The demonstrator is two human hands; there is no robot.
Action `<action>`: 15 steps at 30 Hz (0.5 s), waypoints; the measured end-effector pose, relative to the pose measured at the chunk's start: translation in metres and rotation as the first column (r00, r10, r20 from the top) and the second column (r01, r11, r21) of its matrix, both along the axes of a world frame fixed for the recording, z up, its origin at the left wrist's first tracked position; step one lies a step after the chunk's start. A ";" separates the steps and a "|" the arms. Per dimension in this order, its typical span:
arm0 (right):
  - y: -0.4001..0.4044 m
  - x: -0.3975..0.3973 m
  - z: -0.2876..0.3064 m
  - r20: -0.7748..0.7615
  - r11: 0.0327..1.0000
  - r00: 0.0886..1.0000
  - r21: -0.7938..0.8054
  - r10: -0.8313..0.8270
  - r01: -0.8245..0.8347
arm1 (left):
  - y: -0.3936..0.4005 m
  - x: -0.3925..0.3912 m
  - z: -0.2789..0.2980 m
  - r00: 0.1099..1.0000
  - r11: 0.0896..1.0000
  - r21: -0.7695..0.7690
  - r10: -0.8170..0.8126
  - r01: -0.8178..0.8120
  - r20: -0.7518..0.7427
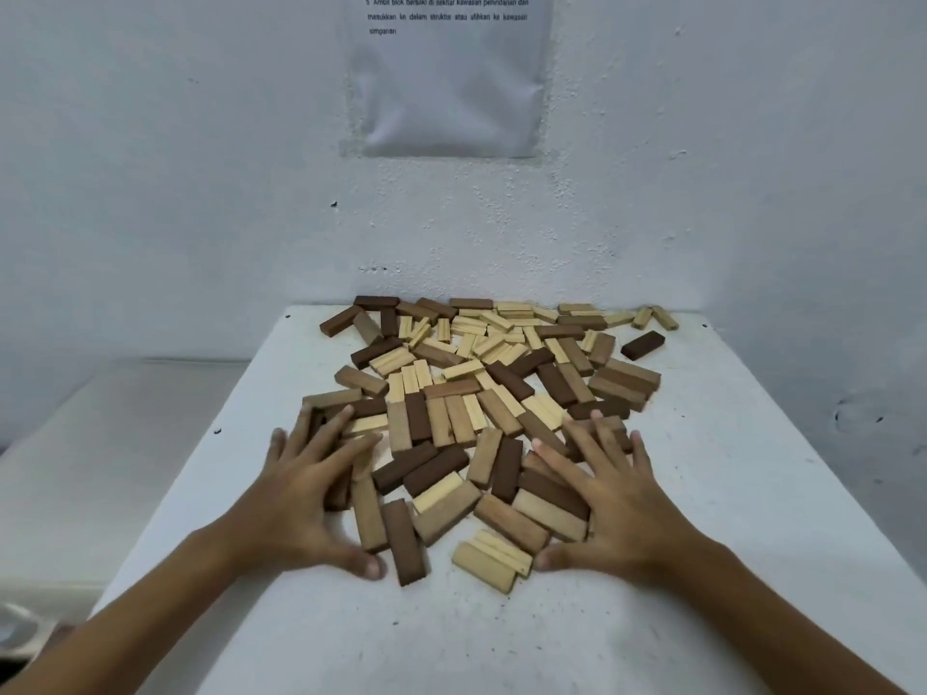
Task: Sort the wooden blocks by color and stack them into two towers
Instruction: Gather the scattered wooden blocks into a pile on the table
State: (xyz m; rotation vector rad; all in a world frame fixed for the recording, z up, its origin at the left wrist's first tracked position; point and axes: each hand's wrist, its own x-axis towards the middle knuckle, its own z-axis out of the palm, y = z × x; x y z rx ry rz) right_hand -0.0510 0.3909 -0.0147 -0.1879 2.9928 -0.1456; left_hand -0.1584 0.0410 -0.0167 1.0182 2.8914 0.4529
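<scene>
A loose heap of wooden blocks (481, 393) in dark brown, mid brown and pale tones covers the middle of the white table (727, 469). They lie flat, mixed by colour, with no tower standing. My left hand (306, 489) rests with spread, straight fingers on the blocks at the heap's near left edge. My right hand (612, 499) lies the same way on the near right edge, fingers spread over several blocks. Neither hand grips a block. A dark block (405, 541) and a pale pair (491, 559) sit between my thumbs.
One dark block (643, 345) lies apart at the far right. The table butts against a white wall (200, 168) with a taped paper sheet (446, 77). A lower white surface (100, 443) lies left of the table.
</scene>
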 end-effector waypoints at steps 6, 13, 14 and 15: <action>-0.007 -0.013 0.000 -0.226 0.954 0.960 -0.284 -0.164 0.097 | 0.027 -0.008 -0.005 0.979 0.908 0.380 0.204 -0.179 -0.028; -0.026 -0.084 -0.007 -0.534 0.896 0.763 -0.424 -0.365 0.132 | 0.084 -0.030 0.024 0.976 0.780 0.612 0.211 -0.132 -0.058; -0.028 -0.096 -0.002 -0.518 0.865 0.761 -0.490 -0.391 0.111 | 0.095 -0.036 0.026 0.985 0.820 0.560 0.167 -0.119 -0.036; -0.031 -0.108 0.004 -0.477 0.799 0.761 -0.594 -0.440 0.090 | 0.106 -0.041 0.028 0.993 0.852 0.516 0.115 -0.085 -0.026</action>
